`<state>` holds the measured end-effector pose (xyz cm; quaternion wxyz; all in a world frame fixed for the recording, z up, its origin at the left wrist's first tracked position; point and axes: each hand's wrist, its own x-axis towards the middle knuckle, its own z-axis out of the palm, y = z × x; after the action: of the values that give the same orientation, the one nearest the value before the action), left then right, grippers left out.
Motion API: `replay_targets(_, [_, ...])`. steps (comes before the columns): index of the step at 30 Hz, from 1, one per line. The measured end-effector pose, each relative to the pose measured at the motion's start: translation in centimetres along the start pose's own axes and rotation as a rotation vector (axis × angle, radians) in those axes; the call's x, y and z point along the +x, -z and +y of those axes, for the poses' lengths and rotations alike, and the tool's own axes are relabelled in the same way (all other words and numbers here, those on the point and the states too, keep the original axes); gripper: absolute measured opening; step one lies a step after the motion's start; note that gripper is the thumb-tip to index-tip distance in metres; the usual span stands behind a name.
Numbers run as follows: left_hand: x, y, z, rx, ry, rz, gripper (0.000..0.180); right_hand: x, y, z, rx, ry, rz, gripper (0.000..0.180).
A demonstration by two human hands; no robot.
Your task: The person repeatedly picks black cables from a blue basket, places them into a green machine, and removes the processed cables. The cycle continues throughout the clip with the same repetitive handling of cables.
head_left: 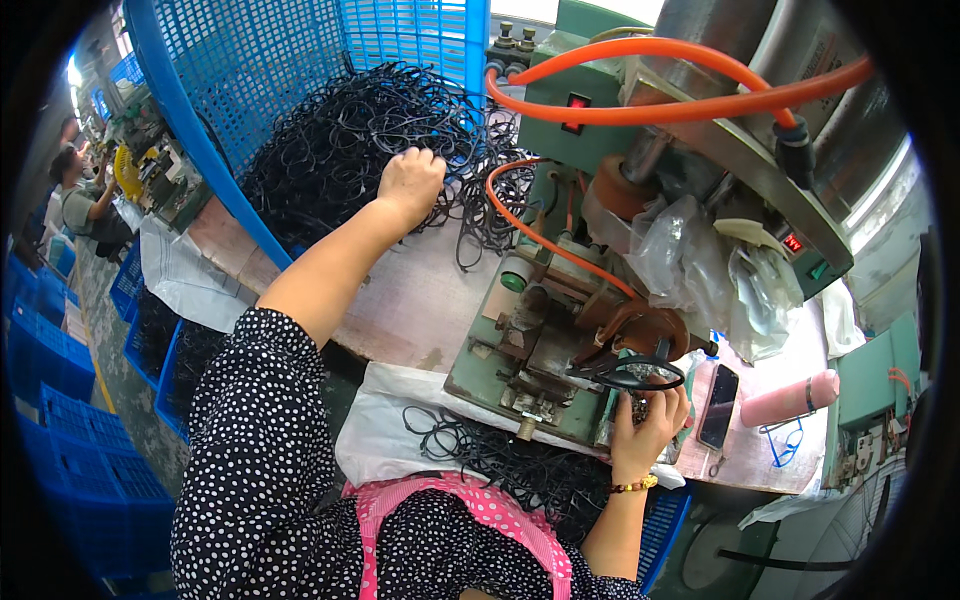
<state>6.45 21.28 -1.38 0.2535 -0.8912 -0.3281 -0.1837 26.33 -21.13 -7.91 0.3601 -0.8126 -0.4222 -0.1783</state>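
Note:
My left hand (412,185) is over the edge of a tangled heap of thin black loops (330,150) in a tilted blue plastic basket (280,30). Its fingers are curled downward and their tips are hidden, so what they grip cannot be made out. At the front of a green bench machine (490,370), my right hand (648,420) is closed around the lower edge of a black oval loop (630,373). That loop sits beside the machine's rust-coloured round head (650,330), its left end near the metal fixture (560,355).
Orange hoses (640,105) arch over the machine, and clear plastic bags (690,255) hang from it. A phone (717,405) and a pink cylinder (790,398) lie to the right. More black loops (500,460) lie before me. People (85,195) work at far left.

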Motion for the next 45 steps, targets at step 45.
replay_targets(45, [-7.5, 10.2, -5.0, -0.919, 0.489, 0.591, 0.014, -0.1, 1.3, -1.1, 1.029, -0.418, -0.042, 0.022])
